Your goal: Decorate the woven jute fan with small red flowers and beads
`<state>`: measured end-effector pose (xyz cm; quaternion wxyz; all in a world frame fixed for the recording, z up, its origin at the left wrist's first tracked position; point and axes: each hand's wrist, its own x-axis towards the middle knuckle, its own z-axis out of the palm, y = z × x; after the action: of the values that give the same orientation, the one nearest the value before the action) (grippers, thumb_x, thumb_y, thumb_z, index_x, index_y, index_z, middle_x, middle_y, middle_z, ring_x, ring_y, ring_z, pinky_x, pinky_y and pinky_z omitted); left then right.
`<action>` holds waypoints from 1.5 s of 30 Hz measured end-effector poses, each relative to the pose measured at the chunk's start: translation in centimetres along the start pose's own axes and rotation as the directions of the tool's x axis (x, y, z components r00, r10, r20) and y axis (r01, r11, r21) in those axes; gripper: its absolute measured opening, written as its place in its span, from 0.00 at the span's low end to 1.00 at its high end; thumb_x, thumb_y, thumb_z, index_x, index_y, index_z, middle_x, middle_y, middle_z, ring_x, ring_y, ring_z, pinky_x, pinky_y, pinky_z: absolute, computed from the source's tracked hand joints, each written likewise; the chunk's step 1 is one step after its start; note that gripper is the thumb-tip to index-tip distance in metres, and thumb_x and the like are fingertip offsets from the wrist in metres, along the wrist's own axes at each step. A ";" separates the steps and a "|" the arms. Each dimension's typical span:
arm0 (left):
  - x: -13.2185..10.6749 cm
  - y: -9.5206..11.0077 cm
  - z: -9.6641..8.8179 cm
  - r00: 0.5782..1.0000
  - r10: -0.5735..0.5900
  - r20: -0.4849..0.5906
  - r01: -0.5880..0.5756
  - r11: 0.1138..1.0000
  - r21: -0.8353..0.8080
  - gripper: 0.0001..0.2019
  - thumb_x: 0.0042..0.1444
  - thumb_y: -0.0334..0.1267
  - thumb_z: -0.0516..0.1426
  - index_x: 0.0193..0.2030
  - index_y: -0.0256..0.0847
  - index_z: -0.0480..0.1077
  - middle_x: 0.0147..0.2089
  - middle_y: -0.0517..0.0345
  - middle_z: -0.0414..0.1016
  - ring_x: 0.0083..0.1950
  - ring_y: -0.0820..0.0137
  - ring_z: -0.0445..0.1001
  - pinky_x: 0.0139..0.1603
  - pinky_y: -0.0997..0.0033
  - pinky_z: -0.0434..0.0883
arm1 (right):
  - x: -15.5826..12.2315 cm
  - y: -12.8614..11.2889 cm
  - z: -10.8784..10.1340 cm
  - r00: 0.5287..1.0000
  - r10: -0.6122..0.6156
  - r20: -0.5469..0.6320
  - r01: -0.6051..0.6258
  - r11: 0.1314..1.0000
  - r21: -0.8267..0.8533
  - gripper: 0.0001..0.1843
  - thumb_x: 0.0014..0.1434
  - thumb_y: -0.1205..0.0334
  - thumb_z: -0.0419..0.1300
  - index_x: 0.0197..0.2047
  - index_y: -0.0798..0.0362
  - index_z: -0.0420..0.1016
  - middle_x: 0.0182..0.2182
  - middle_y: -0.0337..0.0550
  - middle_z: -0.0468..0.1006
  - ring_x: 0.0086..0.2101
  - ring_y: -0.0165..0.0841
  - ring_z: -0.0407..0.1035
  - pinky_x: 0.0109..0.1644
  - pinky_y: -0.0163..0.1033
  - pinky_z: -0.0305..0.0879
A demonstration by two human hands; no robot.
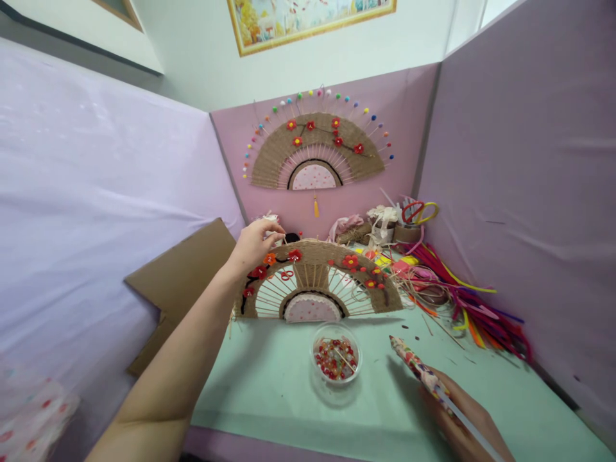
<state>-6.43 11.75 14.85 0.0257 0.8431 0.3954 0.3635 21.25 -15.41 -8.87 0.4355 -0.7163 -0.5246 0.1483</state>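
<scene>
A woven brown fan (315,273) with red and orange felt flowers stands on the table in front of me. My left hand (257,244) reaches to its upper left edge, thumb and fingers pinched together. What lies between those fingertips is too small to tell; it may be the end of a fan stick. At the lower right, my right hand (462,410) is wrapped around a floral-patterned glue gun (414,366). Its tip points up and left, and a whitish glue stick runs out of its back. Between the hands sits a clear round tub (335,351) of red and pale beads.
Another fan (312,138) with colourful pompom tips hangs on the pink back panel. Pipe cleaners (476,314), raffia and scissors (419,212) are heaped at the right rear. Folded cardboard (185,276) leans at left. Purple-covered panels flank the green tabletop (269,398).
</scene>
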 end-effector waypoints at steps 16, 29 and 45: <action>0.3 -0.2 -0.2 1.000 0.015 0.021 -0.015 1.000 0.003 0.05 0.54 0.38 0.59 0.31 0.42 0.74 0.40 0.55 0.80 0.46 0.65 0.75 0.55 0.64 0.68 | -0.1 0.1 0.1 1.000 0.002 0.005 -0.002 1.000 -0.006 0.25 0.56 0.44 0.53 0.46 0.50 0.81 0.40 0.45 0.85 0.39 0.40 0.80 0.42 0.33 0.75; 0.3 0.0 -0.3 0.999 0.028 0.023 -0.027 1.000 -0.007 0.04 0.53 0.37 0.60 0.31 0.41 0.75 0.40 0.54 0.80 0.45 0.64 0.76 0.54 0.64 0.68 | -0.1 0.2 0.0 1.000 -0.001 0.009 0.001 1.000 -0.002 0.25 0.55 0.45 0.54 0.45 0.51 0.81 0.39 0.45 0.85 0.36 0.39 0.80 0.40 0.32 0.75; 0.3 -0.2 -0.4 0.999 0.030 0.022 -0.030 0.999 -0.027 0.05 0.54 0.38 0.58 0.33 0.41 0.76 0.40 0.54 0.80 0.46 0.65 0.75 0.54 0.64 0.68 | -0.1 0.8 0.3 1.000 -0.010 -0.013 0.010 1.000 0.008 0.25 0.56 0.43 0.54 0.46 0.49 0.81 0.39 0.43 0.85 0.39 0.40 0.80 0.41 0.32 0.75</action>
<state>-6.66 11.97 15.22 0.0358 0.8525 0.3777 0.3597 21.49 -15.43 -9.73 0.4424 -0.7129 -0.5248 0.1434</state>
